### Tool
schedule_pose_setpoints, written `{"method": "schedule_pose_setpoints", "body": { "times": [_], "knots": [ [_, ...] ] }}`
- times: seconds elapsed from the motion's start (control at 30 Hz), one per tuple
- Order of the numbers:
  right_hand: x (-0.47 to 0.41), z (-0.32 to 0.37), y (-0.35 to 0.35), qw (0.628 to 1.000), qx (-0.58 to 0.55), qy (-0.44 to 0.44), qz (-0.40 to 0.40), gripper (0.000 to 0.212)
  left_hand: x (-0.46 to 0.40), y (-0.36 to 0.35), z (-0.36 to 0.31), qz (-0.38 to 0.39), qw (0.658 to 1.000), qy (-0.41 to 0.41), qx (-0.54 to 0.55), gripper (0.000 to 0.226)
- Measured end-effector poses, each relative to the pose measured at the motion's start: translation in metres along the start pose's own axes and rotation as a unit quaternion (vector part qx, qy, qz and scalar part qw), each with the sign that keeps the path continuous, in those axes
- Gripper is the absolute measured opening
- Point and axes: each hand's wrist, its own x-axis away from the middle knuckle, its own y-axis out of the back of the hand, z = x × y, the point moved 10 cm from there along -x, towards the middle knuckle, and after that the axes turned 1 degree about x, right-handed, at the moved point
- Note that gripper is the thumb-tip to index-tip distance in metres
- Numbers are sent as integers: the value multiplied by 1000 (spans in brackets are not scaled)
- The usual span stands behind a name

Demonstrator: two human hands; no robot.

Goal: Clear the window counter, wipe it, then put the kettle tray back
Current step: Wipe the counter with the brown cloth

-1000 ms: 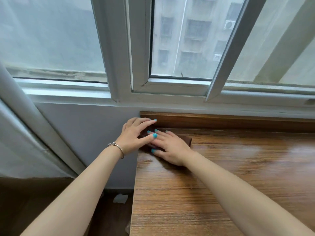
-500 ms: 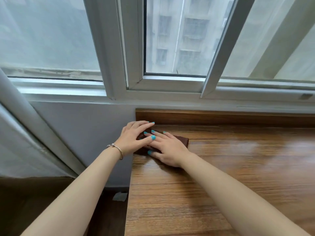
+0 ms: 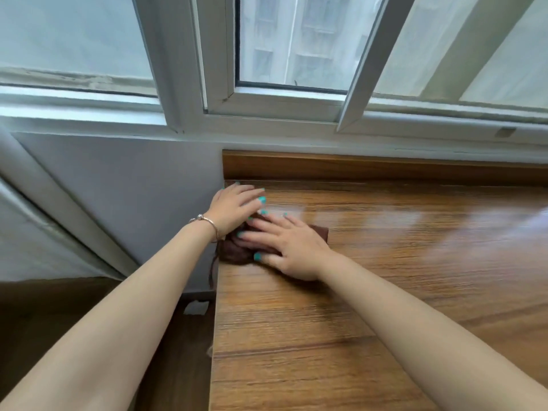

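A dark brown cloth [image 3: 318,232] lies on the wooden window counter [image 3: 385,292] near its left edge, bunched at the edge with a thread hanging down the side. My right hand [image 3: 284,246] presses flat on the cloth with fingers spread. My left hand [image 3: 234,210], with a bracelet on the wrist, lies with straight fingers at the counter's far left corner, its fingertips over my right hand's fingers. No kettle tray is in view.
A raised wooden lip [image 3: 355,166] runs along the counter's back under the white window frame [image 3: 267,108]. A grey wall [image 3: 133,188] and a curtain [image 3: 44,218] are to the left. A scrap of paper [image 3: 195,307] lies on the dark floor.
Both hands and the cloth have slid towards me along the counter's left edge, away from the back corner. The cloth now bunches over the edge.
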Motion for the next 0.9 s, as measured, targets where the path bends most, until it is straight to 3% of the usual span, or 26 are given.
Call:
{"method": "schedule_pose_setpoints", "body": {
  "times": [0.1, 0.17, 0.3, 0.4, 0.53, 0.7, 0.9],
  "knots": [
    [0, 4, 1, 999, 20, -25, -22, 52, 5, 0, 0, 7, 989, 65, 132, 50],
    [26, 30, -2, 1000, 7, -1, -29, 52, 11, 1, -6, 22, 995, 46, 84, 44],
    [94, 89, -20, 995, -17, 91, -26, 49, 22, -8, -23, 55, 994, -27, -91, 46],
    [117, 101, -32, 989, -6, 144, -21, 50, 41, -27, -48, 71, 984, -90, -135, 57],
    [102, 92, -25, 988, -11, 155, -12, 50, 67, -42, -54, 56, 972, -105, -203, 70],
    [124, 112, -27, 994, -35, 88, -53, 49, 70, -36, -57, 27, 972, -103, -209, 57],
    [168, 139, -40, 983, -21, 179, -31, 53, 69, -39, -61, 22, 969, -104, -221, 58]
  ]
}}
